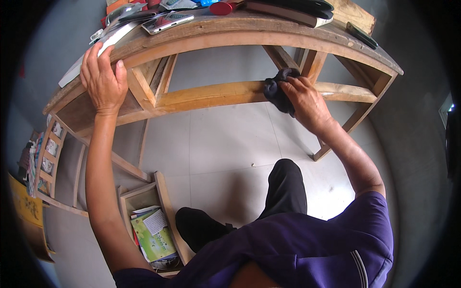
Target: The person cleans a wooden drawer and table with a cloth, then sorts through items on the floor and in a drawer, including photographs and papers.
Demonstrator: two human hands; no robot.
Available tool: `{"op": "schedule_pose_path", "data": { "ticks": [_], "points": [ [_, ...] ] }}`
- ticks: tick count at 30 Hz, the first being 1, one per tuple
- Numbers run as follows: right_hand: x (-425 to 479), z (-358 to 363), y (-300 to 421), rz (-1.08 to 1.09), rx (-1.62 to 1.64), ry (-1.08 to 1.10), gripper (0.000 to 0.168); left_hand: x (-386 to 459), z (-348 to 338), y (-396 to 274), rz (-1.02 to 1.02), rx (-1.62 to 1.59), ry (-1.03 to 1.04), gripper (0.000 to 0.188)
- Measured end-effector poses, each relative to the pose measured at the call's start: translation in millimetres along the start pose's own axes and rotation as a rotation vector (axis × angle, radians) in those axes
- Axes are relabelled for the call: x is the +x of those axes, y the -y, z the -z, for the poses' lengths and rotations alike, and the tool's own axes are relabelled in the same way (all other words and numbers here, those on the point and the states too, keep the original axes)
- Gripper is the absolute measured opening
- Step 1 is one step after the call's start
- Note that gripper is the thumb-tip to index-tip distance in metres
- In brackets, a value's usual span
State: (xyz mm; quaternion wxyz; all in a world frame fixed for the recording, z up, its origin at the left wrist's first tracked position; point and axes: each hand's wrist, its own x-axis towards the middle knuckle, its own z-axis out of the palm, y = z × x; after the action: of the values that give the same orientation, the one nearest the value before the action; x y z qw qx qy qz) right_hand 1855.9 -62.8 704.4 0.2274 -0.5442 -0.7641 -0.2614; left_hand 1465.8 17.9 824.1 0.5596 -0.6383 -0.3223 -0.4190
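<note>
Before me stands a wooden desk (201, 33) whose drawer openings show bare frame. My right hand (306, 99) grips a dark cloth (276, 93), pressed on the wooden rail (216, 94) below the desktop, near its right end. Part of the cloth is hidden under my fingers. At the desk's left front edge rests my left hand (103, 77), its fingers spread and reaching onto the top. A white book or stack of paper (74, 72) lies beside and under those fingers. Nothing shows in the left hand's grasp.
A pulled-out wooden drawer (164, 194) with a green booklet (155, 239) and papers sits on the floor by my left arm. On the desktop lie a smartphone (167, 22), a thick book (284, 13) and a dark handheld object (362, 35). A wooden rack (50, 158) stands left.
</note>
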Motion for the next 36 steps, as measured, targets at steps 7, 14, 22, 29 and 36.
{"op": "schedule_pose_path", "data": {
  "ticks": [7, 14, 22, 29, 36],
  "points": [
    [71, -41, 105, 0.163, 0.214, -0.094, 0.022, -6, 1, 2, 0.006, 0.019, -0.035, 0.042],
    [122, -63, 185, 0.332, 0.465, -0.266, 0.021, -11, -9, 11, 0.029, -0.003, -0.032, 0.041],
    [84, -49, 142, 0.158, 0.288, -0.213, 0.022, -33, -4, 44, 0.003, 0.016, -0.06, 0.04],
    [147, -57, 207, 0.188, 0.477, -0.198, 0.026, -12, -8, 6, 0.023, -0.032, -0.074, 0.038],
    [40, -30, 60, 0.057, 0.184, -0.067, 0.019, -11, 6, 2, 0.013, 0.042, -0.007, 0.038]
  ]
}}
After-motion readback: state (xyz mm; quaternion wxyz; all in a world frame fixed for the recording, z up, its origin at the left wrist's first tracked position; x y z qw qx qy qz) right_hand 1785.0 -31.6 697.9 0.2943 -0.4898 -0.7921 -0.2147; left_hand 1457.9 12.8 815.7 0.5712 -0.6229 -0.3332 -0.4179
